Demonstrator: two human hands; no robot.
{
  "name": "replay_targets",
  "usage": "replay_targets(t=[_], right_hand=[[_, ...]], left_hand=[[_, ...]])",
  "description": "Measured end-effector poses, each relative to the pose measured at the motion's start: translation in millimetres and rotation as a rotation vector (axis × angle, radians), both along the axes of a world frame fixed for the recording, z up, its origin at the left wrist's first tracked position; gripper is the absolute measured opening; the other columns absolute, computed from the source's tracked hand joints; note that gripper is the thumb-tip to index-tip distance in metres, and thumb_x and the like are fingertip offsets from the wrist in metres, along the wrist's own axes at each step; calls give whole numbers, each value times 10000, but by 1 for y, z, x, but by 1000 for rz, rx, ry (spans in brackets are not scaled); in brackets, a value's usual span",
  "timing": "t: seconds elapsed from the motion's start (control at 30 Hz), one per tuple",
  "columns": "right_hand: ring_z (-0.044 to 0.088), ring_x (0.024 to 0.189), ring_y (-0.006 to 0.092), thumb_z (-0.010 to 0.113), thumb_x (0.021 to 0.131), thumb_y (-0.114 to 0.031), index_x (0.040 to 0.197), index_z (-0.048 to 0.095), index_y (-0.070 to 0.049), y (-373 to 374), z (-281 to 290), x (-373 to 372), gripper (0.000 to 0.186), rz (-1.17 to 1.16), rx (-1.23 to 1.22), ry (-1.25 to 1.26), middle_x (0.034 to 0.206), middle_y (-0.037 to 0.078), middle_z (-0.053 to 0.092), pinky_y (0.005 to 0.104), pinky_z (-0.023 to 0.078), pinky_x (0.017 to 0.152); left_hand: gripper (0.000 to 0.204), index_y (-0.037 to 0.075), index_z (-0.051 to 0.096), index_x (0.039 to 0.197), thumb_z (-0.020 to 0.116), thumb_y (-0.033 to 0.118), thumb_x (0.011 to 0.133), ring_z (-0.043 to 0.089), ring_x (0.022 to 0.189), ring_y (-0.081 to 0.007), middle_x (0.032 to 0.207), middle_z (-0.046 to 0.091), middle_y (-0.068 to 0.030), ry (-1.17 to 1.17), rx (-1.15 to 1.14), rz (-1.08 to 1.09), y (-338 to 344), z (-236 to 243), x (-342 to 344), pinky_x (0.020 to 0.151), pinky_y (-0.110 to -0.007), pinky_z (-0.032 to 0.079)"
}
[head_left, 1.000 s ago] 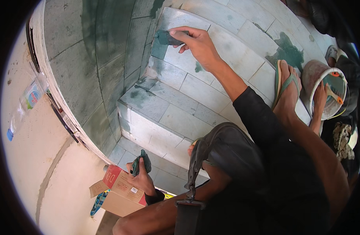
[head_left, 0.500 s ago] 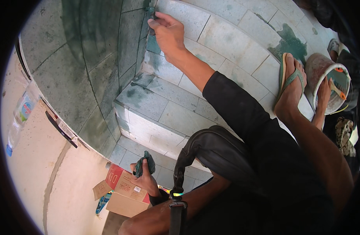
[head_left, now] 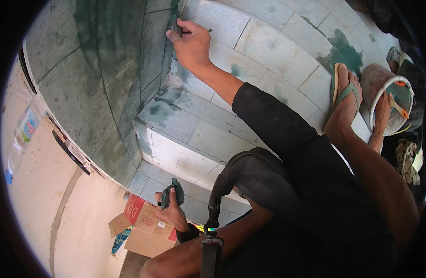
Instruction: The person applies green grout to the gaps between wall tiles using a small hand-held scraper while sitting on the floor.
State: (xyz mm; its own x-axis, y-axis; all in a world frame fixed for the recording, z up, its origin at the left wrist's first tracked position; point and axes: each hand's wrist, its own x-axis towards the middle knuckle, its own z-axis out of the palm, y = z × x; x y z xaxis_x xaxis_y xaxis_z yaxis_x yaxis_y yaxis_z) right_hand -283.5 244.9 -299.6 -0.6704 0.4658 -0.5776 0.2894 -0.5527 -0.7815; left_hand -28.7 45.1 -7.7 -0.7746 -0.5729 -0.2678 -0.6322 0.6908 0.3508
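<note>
At the top, my right hand [head_left: 192, 45] is closed on a small dark pad [head_left: 175, 27], its exact kind partly hidden by the fingers. The pad presses into the corner where the grey tiled wall [head_left: 120, 92] meets the upper step riser [head_left: 217, 23]. Lower down, my left hand [head_left: 174, 214] grips a crumpled dark green rag [head_left: 171, 193] between thumb and fingers, apart from the tiles. Dark green wet stains mark the wall and the pale tiled steps [head_left: 213, 139].
Right, another person's hand [head_left: 383, 113] reaches to a bucket [head_left: 377, 88] with an orange-handled brush [head_left: 398, 107] in it. A flip-flopped foot [head_left: 345, 92] rests beside it. Below left stand a cardboard box [head_left: 150, 243] and a plastic bottle [head_left: 23, 132]. A black bag [head_left: 264, 180] hangs in front.
My right hand has moved slightly left and down along the wall corner with the dark pad. My left hand stays almost where it was, still holding the rag.
</note>
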Motion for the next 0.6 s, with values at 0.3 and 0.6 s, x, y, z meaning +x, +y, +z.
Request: replay_targets(t=[0.3, 0.6], right_hand=[[638, 619, 149, 712, 836, -162, 1311, 692, 73, 50, -8, -5, 530, -46, 140, 132, 657, 103, 669, 336, 552, 670], [663, 640, 191, 724, 828, -136, 1269, 701, 100, 25, -3, 6, 500, 52, 295, 180, 619, 140, 657, 363, 552, 678]], left_hand=[[177, -4, 661, 917, 774, 131, 940, 636, 750, -110, 852, 696, -53, 46, 18, -103, -12, -3, 8, 681, -268, 534], [222, 1, 637, 898, 790, 159, 925, 614, 724, -123, 835, 677, -62, -11, 4, -52, -7, -3, 4, 679, -275, 523]])
